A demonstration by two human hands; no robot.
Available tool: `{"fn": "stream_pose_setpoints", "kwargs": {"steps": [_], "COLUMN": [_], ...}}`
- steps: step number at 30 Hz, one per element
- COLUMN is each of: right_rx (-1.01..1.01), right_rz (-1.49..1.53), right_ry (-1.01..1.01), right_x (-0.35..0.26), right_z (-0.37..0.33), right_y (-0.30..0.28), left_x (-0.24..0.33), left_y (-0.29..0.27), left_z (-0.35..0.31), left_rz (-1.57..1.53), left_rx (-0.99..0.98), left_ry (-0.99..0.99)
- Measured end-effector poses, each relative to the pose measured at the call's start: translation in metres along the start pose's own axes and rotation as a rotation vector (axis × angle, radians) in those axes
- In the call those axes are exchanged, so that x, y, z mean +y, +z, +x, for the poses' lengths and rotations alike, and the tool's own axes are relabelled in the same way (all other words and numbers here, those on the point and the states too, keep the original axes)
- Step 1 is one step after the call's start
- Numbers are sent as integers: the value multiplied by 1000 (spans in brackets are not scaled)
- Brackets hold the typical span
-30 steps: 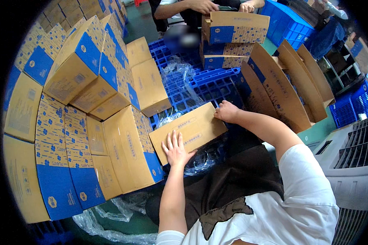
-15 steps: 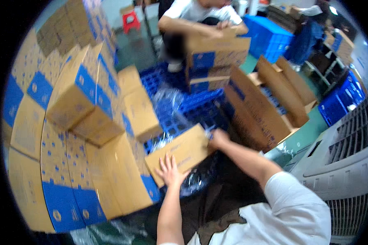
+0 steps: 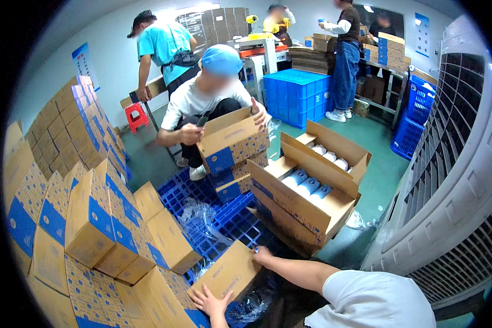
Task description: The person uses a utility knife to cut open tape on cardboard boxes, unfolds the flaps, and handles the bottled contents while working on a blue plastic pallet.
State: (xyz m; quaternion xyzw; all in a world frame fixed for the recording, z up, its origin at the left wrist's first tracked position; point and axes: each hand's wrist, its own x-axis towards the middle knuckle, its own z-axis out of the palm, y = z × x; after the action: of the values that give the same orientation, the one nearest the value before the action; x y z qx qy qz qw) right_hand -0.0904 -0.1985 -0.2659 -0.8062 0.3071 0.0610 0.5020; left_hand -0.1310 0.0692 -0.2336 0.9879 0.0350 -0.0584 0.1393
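Note:
A closed cardboard carton [image 3: 228, 271] lies at a slant in front of me, at the near edge of a blue plastic pallet [image 3: 175, 188]. My left hand [image 3: 210, 300] rests on its near left end with the fingers spread. At the far right corner my right hand [image 3: 263, 256] is curled, with a small pale bit showing at the fingertips. What it grips there is too small to name. Crumpled clear plastic film [image 3: 251, 306] lies beside the carton, and more film [image 3: 199, 213] is on the pallet.
Stacked brown-and-blue cartons [image 3: 87, 218] rise on my left. Across from me a crouching person [image 3: 205, 104] handles an open-flapped carton [image 3: 232, 142]. Open cartons [image 3: 290, 205] with wrapped cylinders stand right of the pallet. A large grey louvred machine [image 3: 443, 180] stands at far right.
My view has tilted up, so the carton and my hands sit lower and more of the room shows. Both hands stay on the carton. The crouching person now holds up a carton flap.

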Motion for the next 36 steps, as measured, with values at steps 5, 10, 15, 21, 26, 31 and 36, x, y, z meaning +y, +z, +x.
{"fn": "stream_pose_setpoints", "kwargs": {"steps": [5,10,15,21,26,31,36], "right_rx": [-103,-39,-88,-28,-110,-202,-148], "right_rz": [-355,-256,-123,-255,-212,-86,141], "right_ry": [-53,-21,-214,-278,-239,-314,-271], "right_x": [-38,-21,-63,-64,-74,-57,-26], "right_z": [5,45,53,57,49,61,108], "right_y": [-2,8,28,36,19,26,35], "left_x": [1,27,47,92,89,103,159], "left_y": [-8,-4,19,14,14,23,24], "left_z": [-5,-14,-67,-107,-24,58,82], "left_rz": [104,104,-53,-169,-158,-84,107], "left_rx": [11,-96,-191,-294,-111,-226,-178], "left_ry": [-47,-148,-301,-77,164,222,300]}}
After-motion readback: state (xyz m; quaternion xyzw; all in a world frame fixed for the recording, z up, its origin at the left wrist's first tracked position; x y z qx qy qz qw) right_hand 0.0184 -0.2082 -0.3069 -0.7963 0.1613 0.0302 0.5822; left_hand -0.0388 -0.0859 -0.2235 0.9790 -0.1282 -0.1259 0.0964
